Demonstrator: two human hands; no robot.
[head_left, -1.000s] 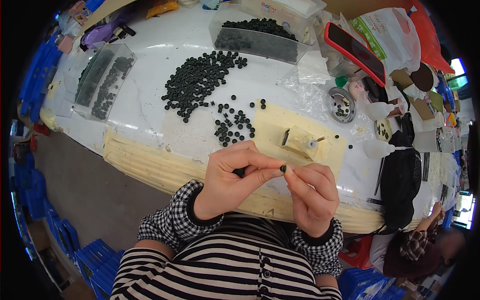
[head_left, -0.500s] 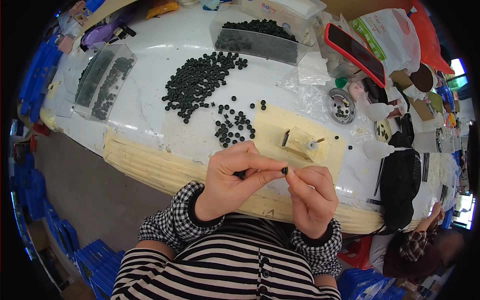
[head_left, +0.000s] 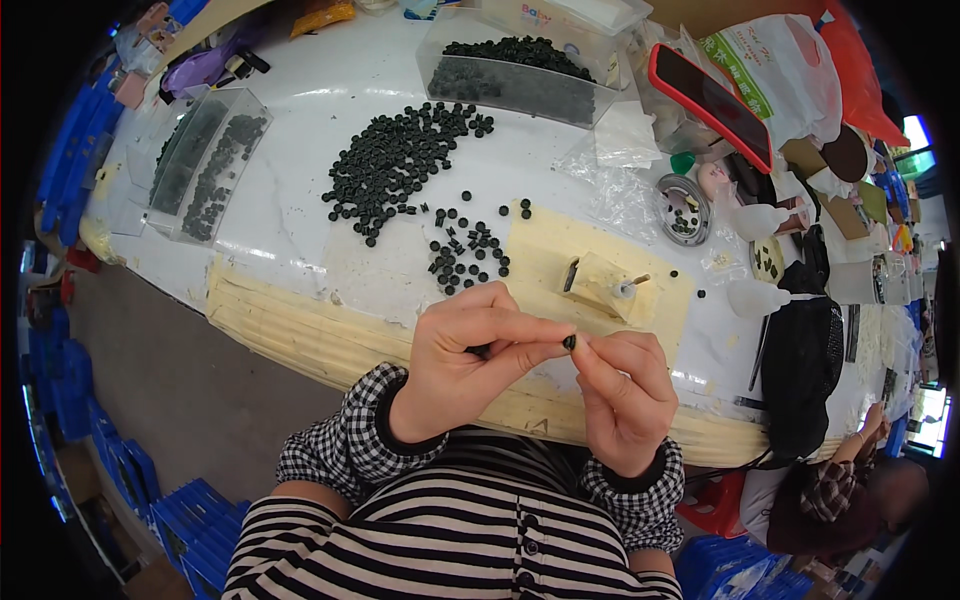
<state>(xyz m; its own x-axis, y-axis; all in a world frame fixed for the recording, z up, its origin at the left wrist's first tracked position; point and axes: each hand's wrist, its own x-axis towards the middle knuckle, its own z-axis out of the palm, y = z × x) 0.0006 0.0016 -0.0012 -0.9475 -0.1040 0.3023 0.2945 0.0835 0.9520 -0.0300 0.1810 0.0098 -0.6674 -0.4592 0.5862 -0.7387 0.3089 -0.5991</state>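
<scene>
White tabletop point(head_left: 300, 215) fills the upper part of the head view, with a strip of cream foam padding point(head_left: 300, 325) along its near edge. A loose heap of small black round parts point(head_left: 395, 165) lies on it, and a thinner scatter of the same parts point(head_left: 465, 255) sits nearer the person. Behind the heap stands a clear plastic tub point(head_left: 515, 75) filled with black parts, and to the left lies a clear tray point(head_left: 205, 165) with more of them. A cream foam sheet point(head_left: 540, 255) carries a small cream block with a pin point(head_left: 605, 285). A red-edged phone point(head_left: 710, 105) leans at the right, near a small round tin point(head_left: 685, 210).

Just above the padded edge, both hands meet. The left hand point(head_left: 465, 360) pinches one small black part point(head_left: 569, 342) between thumb and forefinger tips, and another dark piece shows tucked under its fingers. The right hand point(head_left: 625, 395) is curled close, its fingertips touching the same black part from the other side. Both wrists wear checked cuffs point(head_left: 350, 450).
</scene>
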